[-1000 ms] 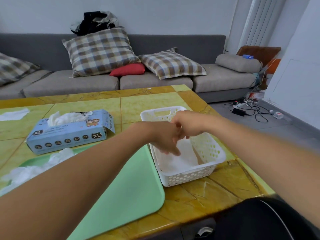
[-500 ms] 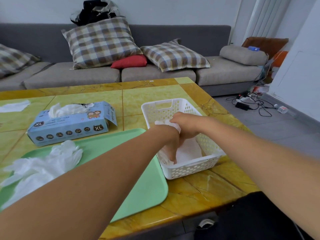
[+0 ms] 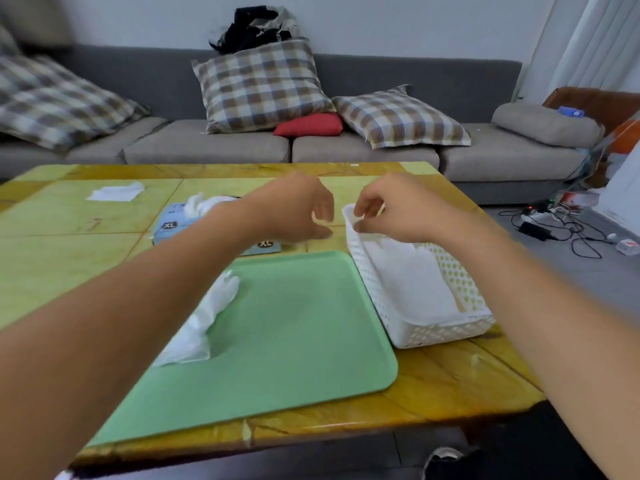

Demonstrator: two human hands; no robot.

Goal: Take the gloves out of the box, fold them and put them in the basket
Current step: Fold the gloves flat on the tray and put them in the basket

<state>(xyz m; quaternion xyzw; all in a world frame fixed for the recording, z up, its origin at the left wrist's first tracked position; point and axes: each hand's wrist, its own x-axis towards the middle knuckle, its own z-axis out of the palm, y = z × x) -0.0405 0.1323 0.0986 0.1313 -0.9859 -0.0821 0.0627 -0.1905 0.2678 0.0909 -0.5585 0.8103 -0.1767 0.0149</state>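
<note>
A white perforated basket (image 3: 433,332) stands at the table's right side with folded white gloves (image 3: 408,282) lying flat in it. The blue glove box (image 3: 168,226), marked XL, lies behind my left forearm, and a white glove (image 3: 196,203) pokes out of its top. One unfolded glove (image 3: 207,317) lies on the green tray (image 3: 304,327). My left hand (image 3: 301,213) hovers between box and basket, fingers loosely curled and holding nothing. My right hand (image 3: 384,213) hangs over the basket's far left corner, fingers curled, with nothing seen in them.
A white sheet (image 3: 114,194) lies on the yellow table (image 3: 69,258) at the far left. Behind the table stands a grey sofa (image 3: 207,147) with checked cushions. Cables and a power strip (image 3: 540,223) lie on the floor to the right.
Both hands have come up out of the basket, leaving the folded glove lying inside. My left hand has shifted left, away from the basket and nearer the box.
</note>
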